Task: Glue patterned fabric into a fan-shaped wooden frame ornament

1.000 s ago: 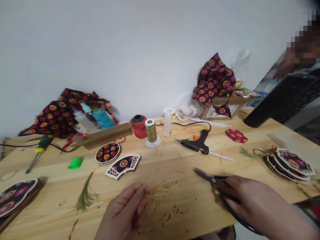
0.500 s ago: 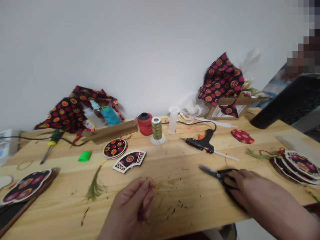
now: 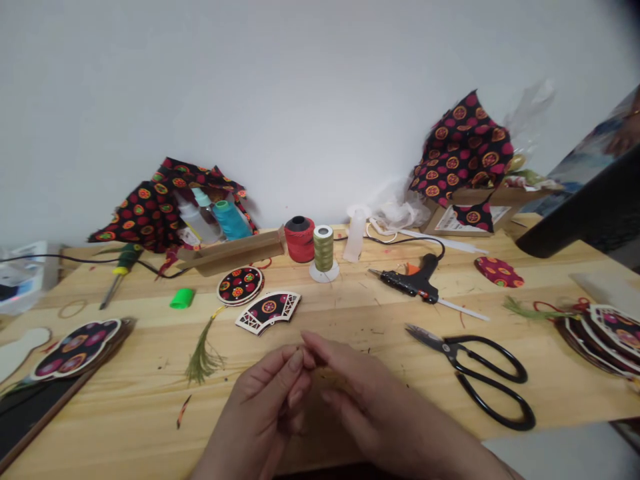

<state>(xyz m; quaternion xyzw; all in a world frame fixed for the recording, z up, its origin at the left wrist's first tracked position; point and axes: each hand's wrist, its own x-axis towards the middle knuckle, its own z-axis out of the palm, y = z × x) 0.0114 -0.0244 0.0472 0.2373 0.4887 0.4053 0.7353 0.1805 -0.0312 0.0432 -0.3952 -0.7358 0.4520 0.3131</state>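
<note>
My left hand (image 3: pixel 275 393) is closed in a pinch near the front of the table; whatever lies between thumb and finger is too small to make out. Close against its fingertips is my right hand (image 3: pixel 367 397), empty, with thumb and fingers apart. Black-handled scissors (image 3: pixel 453 350) lie on the wood to the right, their handles spread. Beyond the left hand rests a fan-shaped piece (image 3: pixel 269 311) with patterned fabric and a pale cut-out frame. A round fabric piece (image 3: pixel 240 285) sits behind it, with a green tassel (image 3: pixel 205 355) on the near side.
A black glue gun (image 3: pixel 413 279) lies behind the scissors. Red thread (image 3: pixel 299 241) and green thread (image 3: pixel 324 250) spools stand at the back. Framed pieces are stacked left (image 3: pixel 77 350) and right (image 3: pixel 600 337). A screwdriver (image 3: pixel 120 273) and green cap (image 3: pixel 181 298) lie leftward. A person's hand (image 3: pixel 623 137) shows far right.
My right hand has let go of the scissors, leaving them on the table, and has moved left to my left hand. The left hand keeps its pinch. The view has shifted slightly.
</note>
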